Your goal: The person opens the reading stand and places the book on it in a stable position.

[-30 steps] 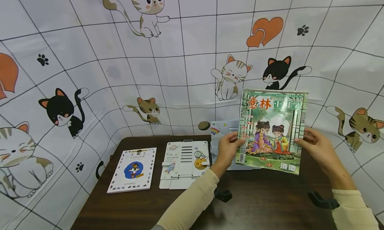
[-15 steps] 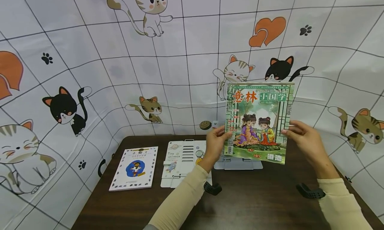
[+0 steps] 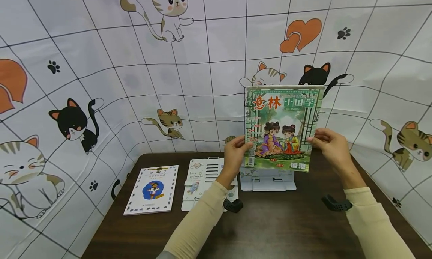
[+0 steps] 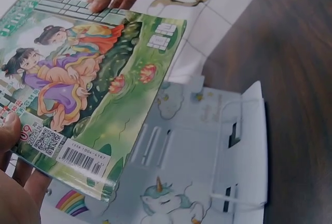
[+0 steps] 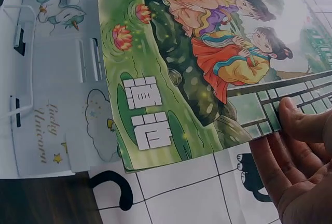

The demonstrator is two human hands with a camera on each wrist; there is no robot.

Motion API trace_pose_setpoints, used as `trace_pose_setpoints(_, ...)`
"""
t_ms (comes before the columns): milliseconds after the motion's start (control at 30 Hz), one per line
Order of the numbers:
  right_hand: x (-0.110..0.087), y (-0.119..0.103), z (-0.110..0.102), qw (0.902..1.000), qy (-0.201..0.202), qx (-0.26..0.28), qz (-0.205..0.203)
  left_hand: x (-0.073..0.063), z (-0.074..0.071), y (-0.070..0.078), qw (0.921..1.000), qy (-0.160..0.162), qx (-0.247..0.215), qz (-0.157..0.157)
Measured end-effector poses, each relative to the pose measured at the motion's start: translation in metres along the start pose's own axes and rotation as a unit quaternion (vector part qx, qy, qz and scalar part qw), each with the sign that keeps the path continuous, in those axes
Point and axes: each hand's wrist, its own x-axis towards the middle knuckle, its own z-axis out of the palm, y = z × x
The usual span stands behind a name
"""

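A green magazine (image 3: 281, 127) with two cartoon children on its cover is held up between both hands. My left hand (image 3: 233, 157) pinches its left edge, thumb on the cover and fingers behind. On the opposite edge, my right hand (image 3: 332, 146) pinches in the same way. Behind and below the magazine stands a pale book stand (image 3: 268, 186), its upper part hidden in the head view. The left wrist view shows its unicorn print, front ledge (image 4: 248, 146) and wire clips. The magazine's lower edge overlaps the stand in this view.
A second book stand (image 3: 197, 176), white with "Tiny universe" printed on it, lies left of the left forearm. Further left on the dark table (image 3: 270, 225) is a white book (image 3: 152, 190) with a blue circle. A cat-print wall cloth (image 3: 202, 63) hangs behind.
Both hands have carried the magazine left and slightly up, from right of the unicorn stand to in front of its upper part. The stand's lower ledge now shows below it.
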Motion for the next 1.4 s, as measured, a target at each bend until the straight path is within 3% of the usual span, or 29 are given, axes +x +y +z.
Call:
trace_pose_setpoints(267,0.009,-0.001,0.013,1.0,-0.003,0.004,-0.005,0.007,-0.01,-0.005,0.9996,0.004,0.021,0.019)
trace_pose_setpoints(500,0.018,0.003,0.025,0.9998,-0.009,0.017,0.004,0.008,-0.015,-0.01,0.9992,0.023,0.031,0.011)
trace_pose_setpoints(833,0.027,0.013,0.038,0.9992,-0.011,0.037,-0.007,0.01,-0.018,-0.021,0.9993,0.032,0.016,0.011)
trace_pose_setpoints(1067,0.026,0.018,0.043,0.9989,-0.03,0.033,0.01,0.009,-0.018,-0.03,0.9993,0.036,0.003,0.01)
trace_pose_setpoints(1400,0.027,0.021,0.043,0.9978,-0.03,0.058,0.009,0.01,-0.017,-0.031,0.9992,0.038,0.004,0.015)
